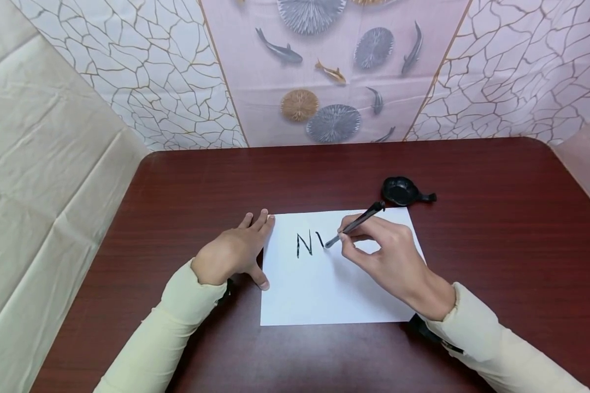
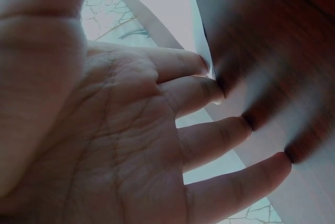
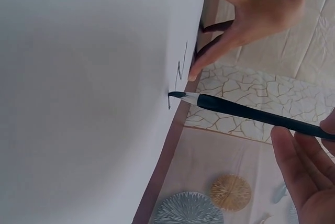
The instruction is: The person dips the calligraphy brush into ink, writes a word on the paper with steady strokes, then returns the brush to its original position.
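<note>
A white sheet of paper (image 1: 319, 297) lies on the table with a black "N" (image 1: 305, 244) and a slanted stroke beside it. My right hand (image 1: 385, 254) pinches a dark-handled paintbrush (image 1: 356, 222) between thumb and fingers. In the right wrist view the black-tipped bristles of the paintbrush (image 3: 235, 110) touch the paper at the stroke. My left hand (image 1: 236, 251) has its fingers spread, with thumb and fingertips at the left edge of the sheet. The left wrist view shows the palm and straight fingers (image 2: 220, 135), their tips on the tabletop and paper edge.
A small black dish with a short handle (image 1: 400, 191) sits just beyond the paper's upper right corner. The dark red wooden table (image 1: 201, 180) ends at a patterned cloth backdrop (image 1: 334, 71). Pale cloth (image 1: 44, 191) hangs along the left side.
</note>
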A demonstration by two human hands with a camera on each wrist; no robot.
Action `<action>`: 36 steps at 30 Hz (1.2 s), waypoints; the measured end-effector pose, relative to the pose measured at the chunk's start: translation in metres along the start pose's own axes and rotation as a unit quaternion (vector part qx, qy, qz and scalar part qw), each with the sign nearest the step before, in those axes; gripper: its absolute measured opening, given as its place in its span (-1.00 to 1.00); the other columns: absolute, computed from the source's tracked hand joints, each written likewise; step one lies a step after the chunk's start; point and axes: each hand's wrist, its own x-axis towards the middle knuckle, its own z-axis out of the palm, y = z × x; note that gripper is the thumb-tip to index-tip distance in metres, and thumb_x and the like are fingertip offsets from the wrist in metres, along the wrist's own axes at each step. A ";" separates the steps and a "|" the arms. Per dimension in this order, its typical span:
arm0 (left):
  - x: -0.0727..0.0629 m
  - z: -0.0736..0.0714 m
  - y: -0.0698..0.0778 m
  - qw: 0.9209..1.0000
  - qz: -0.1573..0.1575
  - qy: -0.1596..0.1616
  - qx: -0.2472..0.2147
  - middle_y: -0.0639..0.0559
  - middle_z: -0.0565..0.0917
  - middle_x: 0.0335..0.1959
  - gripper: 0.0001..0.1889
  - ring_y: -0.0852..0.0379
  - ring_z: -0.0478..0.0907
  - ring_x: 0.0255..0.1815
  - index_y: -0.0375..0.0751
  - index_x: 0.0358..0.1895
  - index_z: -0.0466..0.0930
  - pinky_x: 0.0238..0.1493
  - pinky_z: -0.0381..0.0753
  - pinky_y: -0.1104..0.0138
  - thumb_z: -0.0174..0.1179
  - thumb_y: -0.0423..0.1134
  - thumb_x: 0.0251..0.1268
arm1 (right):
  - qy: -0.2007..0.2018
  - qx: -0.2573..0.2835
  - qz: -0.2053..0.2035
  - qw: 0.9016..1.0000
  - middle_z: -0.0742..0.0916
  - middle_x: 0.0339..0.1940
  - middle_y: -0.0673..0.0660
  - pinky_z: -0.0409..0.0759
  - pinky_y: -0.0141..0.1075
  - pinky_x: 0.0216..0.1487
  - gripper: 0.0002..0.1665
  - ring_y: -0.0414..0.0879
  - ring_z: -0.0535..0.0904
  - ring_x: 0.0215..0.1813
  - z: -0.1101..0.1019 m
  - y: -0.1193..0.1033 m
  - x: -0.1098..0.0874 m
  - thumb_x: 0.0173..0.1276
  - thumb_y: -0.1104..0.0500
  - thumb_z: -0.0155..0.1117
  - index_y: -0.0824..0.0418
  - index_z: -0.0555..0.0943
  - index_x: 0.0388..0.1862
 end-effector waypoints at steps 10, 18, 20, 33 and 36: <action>0.002 0.000 0.000 1.000 -0.009 -0.016 0.000 -0.18 -0.27 0.77 0.47 -0.29 -0.29 0.76 -0.24 0.75 -0.25 0.53 0.32 -0.13 0.72 0.06 -0.06 | -0.012 -0.006 -0.004 1.000 0.83 -0.23 -0.03 0.73 -0.42 -0.17 -0.73 -0.17 0.82 -0.28 -0.005 -0.007 -0.004 0.17 0.46 0.45 0.21 0.72 -0.18; 0.002 0.001 0.001 1.000 -0.008 -0.012 -0.009 -0.17 -0.28 0.77 0.48 -0.29 -0.30 0.76 -0.23 0.75 -0.25 0.44 0.42 -0.17 0.73 0.05 -0.08 | 0.000 -0.021 -0.014 1.000 0.85 -0.22 0.02 0.76 -0.35 -0.19 -0.71 -0.16 0.82 -0.28 -0.011 0.001 0.002 0.14 0.48 0.49 0.24 0.74 -0.17; 0.003 0.000 0.001 1.000 -0.008 -0.010 -0.005 -0.18 -0.27 0.77 0.48 -0.30 -0.29 0.76 -0.24 0.75 -0.24 0.45 0.41 -0.17 0.73 0.05 -0.08 | 0.004 -0.024 -0.014 1.000 0.85 -0.23 0.04 0.76 -0.34 -0.17 -0.70 -0.14 0.83 -0.28 -0.012 0.005 0.005 0.14 0.49 0.48 0.26 0.74 -0.15; 0.002 0.001 0.000 1.000 -0.005 -0.007 -0.006 -0.19 -0.26 0.77 0.49 -0.28 -0.29 0.76 -0.26 0.74 -0.23 0.59 0.21 -0.13 0.74 0.04 -0.11 | 0.010 -0.035 -0.001 0.999 0.84 -0.15 0.08 0.74 -0.38 -0.10 -0.67 -0.12 0.83 -0.20 -0.013 0.023 0.015 0.19 0.53 0.46 0.28 0.75 -0.08; 0.003 0.001 -0.001 1.000 -0.008 -0.009 -0.003 -0.18 -0.27 0.77 0.49 -0.28 -0.29 0.76 -0.25 0.75 -0.24 0.58 0.23 -0.12 0.74 0.05 -0.11 | 0.017 -0.030 -0.002 0.999 0.85 -0.16 0.08 0.73 -0.41 -0.07 -0.67 -0.12 0.83 -0.20 -0.014 0.023 0.017 0.19 0.53 0.45 0.29 0.75 -0.08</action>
